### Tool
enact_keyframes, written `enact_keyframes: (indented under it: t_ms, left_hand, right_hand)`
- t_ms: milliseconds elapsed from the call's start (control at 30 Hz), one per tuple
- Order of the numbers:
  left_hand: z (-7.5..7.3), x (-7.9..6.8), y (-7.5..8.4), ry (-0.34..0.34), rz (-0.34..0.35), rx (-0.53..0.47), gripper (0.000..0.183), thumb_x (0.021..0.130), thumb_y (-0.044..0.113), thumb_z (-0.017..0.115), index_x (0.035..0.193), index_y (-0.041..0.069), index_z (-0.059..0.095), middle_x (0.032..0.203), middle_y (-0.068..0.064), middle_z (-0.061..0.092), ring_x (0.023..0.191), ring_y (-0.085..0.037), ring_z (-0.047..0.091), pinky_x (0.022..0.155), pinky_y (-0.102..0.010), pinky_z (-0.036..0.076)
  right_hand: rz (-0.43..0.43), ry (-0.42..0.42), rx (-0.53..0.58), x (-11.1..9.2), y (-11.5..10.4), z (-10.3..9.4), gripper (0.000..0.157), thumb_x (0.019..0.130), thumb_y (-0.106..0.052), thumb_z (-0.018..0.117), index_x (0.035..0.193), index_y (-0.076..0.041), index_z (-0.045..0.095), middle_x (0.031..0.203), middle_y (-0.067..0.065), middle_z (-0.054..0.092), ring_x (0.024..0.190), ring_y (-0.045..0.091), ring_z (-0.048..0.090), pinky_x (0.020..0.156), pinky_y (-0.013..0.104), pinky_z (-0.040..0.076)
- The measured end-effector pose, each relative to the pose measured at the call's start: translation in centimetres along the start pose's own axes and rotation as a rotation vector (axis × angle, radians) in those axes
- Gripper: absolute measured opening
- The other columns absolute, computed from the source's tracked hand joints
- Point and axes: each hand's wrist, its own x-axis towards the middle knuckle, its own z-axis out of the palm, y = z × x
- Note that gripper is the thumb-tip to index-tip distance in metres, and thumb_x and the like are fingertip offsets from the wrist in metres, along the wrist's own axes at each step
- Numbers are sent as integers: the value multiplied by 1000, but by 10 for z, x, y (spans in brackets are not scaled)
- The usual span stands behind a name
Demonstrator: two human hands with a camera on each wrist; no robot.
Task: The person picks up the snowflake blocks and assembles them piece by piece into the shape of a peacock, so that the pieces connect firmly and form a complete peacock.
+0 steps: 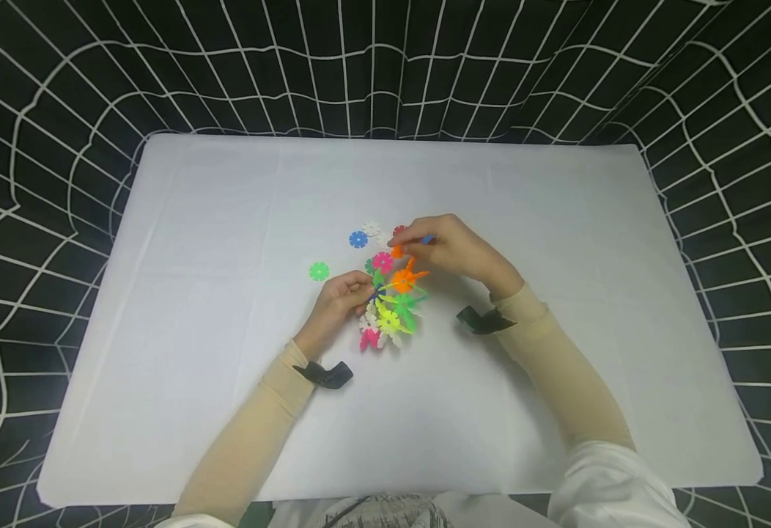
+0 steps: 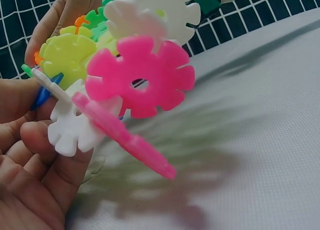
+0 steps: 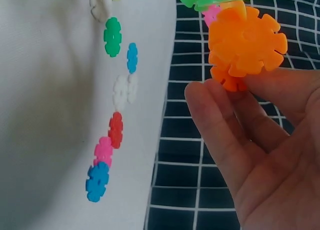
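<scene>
My left hand [image 1: 339,302] grips a cluster of joined snowflake-shaped plastic discs [image 1: 388,321] by a blue disc at its left side. White, yellow, green, pink and orange pieces make up the cluster. In the left wrist view a pink disc [image 2: 165,78] faces the camera, with white discs [image 2: 70,125] beside it. My right hand [image 1: 448,246] is above the cluster's far side, pinching an orange disc [image 3: 230,84] between thumb and fingers. That disc is right at larger orange discs [image 3: 250,40] in the right wrist view, partly hidden by them.
Loose discs lie on the white table [image 1: 194,330] beyond the cluster: a blue disc [image 1: 358,239], a white disc [image 1: 371,229], a red disc [image 3: 115,130] and another blue disc [image 3: 97,181]. A light green disc [image 1: 319,271] lies left of them. Black white-lined cloth [image 1: 333,66] surrounds the table.
</scene>
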Motion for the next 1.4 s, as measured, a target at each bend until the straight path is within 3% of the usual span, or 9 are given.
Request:
enact_keyframes:
  t_ms: [100, 400, 700, 867, 1100, 1267, 1400]
  left_hand:
    - [-1, 0, -1, 0, -7, 3, 21, 98, 7, 56, 114, -6, 60, 66, 5, 52, 63, -8, 46, 63, -18, 42]
    - [-2, 0, -1, -8, 3, 10, 20, 98, 7, 56, 112, -7, 60, 66, 5, 52, 64, -9, 46, 63, -19, 42]
    - [-1, 0, -2, 0, -1, 17, 21, 98, 7, 56, 114, -6, 60, 67, 4, 52, 64, -10, 46, 64, -18, 43]
    - [-1, 0, -1, 2, -8, 22, 21, 99, 7, 56, 114, -7, 60, 67, 4, 52, 64, -9, 46, 64, -18, 43]
    - [-1, -1, -2, -7, -14, 12, 20, 98, 8, 57, 113, -4, 61, 68, 4, 52, 65, -10, 46, 64, -19, 43]
    - [-1, -2, -2, -15, -1, 10, 20, 98, 8, 57, 112, -5, 61, 67, 4, 52, 64, -10, 46, 64, -19, 43]
    - [-1, -1, 0, -8, 11, 3, 20, 98, 7, 55, 112, -6, 62, 66, 4, 53, 63, -10, 47, 65, -19, 44]
  right_hand:
    - [10, -27, -3, 0, -1, 0, 23, 95, -3, 66, 116, -7, 76, 110, 9, 76, 88, 21, 70, 79, 28, 60]
    - [37, -97, 19, 0, 1, -2, 23, 95, -8, 66, 116, -11, 76, 112, 7, 76, 86, 19, 70, 78, 29, 61]
    - [133, -32, 22, -3, 2, -8, 17, 96, -17, 67, 110, -14, 77, 109, 3, 76, 104, 18, 65, 96, 40, 54]
    - [151, -100, 36, -5, -3, -11, 20, 96, -18, 68, 112, -12, 78, 106, 4, 78, 101, 18, 69, 98, 39, 55]
    - [149, -168, 39, -1, -2, -7, 16, 97, -15, 65, 105, -10, 77, 99, 6, 76, 87, 21, 65, 86, 33, 56]
    - [185, -129, 39, -2, -6, -1, 12, 96, -17, 67, 100, -10, 77, 97, 6, 72, 89, 23, 62, 80, 31, 55]
    - [160, -63, -37, -2, -12, 5, 11, 95, -18, 70, 101, -12, 77, 101, 5, 71, 94, 23, 57, 79, 32, 52]
